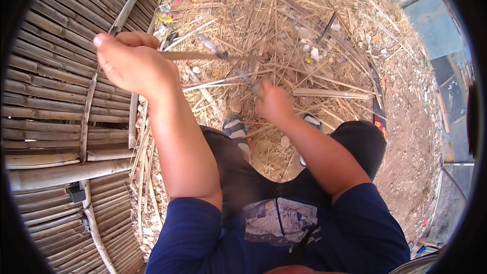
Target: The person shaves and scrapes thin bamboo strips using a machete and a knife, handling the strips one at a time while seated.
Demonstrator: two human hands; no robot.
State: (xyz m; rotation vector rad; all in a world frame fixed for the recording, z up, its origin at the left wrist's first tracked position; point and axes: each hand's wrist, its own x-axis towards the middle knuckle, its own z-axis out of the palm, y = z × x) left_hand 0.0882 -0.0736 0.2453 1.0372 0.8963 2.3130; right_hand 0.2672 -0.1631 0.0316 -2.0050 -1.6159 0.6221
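Observation:
Raised at the left, my left hand (131, 63) is closed round one end of a thin split bamboo strip (195, 55), which points right across the view. In front of my knees my right hand (274, 102) is closed round the handle of a knife (208, 44). Its long greyish blade slants up and to the left and is smeared by motion. In the picture the blade crosses the strip near its middle; whether the two touch I cannot tell. Fingers hide most of the handle.
A bamboo-slat wall (56, 91) stands close on the left. Straw and bamboo scraps (253, 20) litter the ground, with a wider split piece (332, 93) beyond my right foot. A dark thin tool (328, 26) lies farther off. Blue-grey sheets (436, 25) lean at the right.

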